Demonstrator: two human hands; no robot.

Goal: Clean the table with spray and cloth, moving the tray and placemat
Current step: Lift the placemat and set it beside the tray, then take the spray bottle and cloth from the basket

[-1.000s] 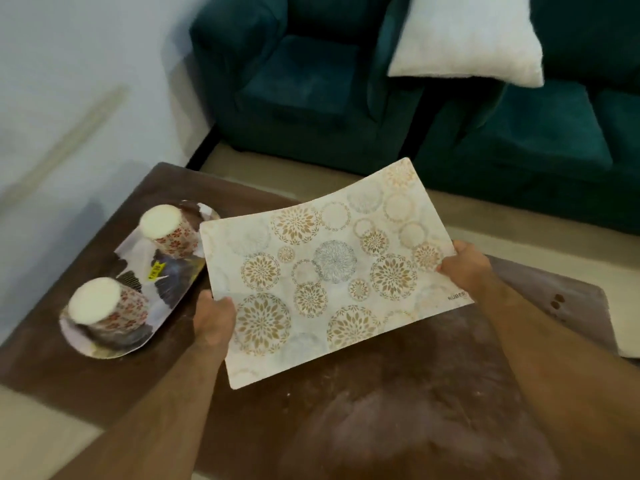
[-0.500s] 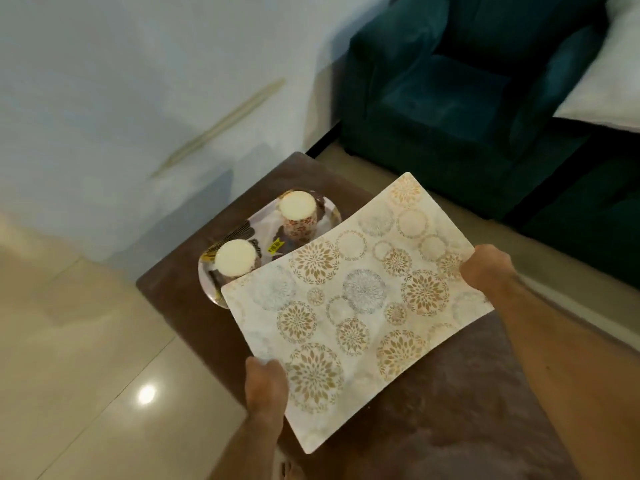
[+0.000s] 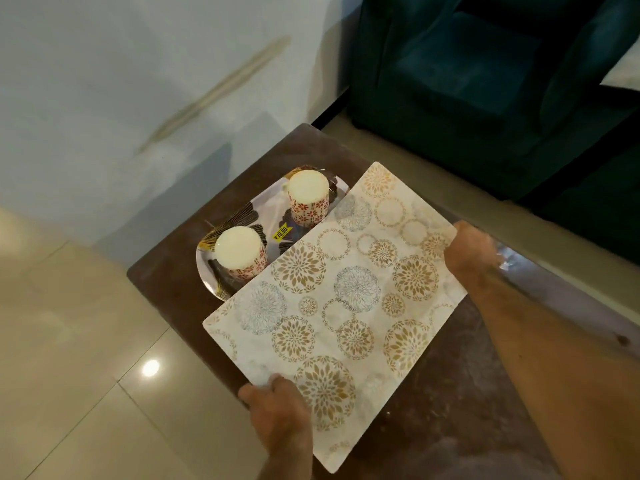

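A cream placemat (image 3: 346, 306) printed with gold and grey flower circles hangs above the brown table (image 3: 166, 282), held at both short ends. My left hand (image 3: 280, 414) grips its near edge, and my right hand (image 3: 467, 251) grips its far right edge. Its left corner covers part of an oval patterned tray (image 3: 256, 209) at the table's far left. On the tray stand two upside-down cups with red flower print (image 3: 308, 197) (image 3: 240, 252). No spray or cloth is in view.
The table top at the lower right looks dusty and streaked. A dark green sofa (image 3: 485, 81) stands beyond the table, with a strip of floor between. A pale wall rises on the left, and shiny beige floor tiles (image 3: 86, 358) lie below it.
My view has swung left and down. The placemat, still held in both hands, has shifted toward the tray and now overlaps its edge. The tray and cups have stayed put.
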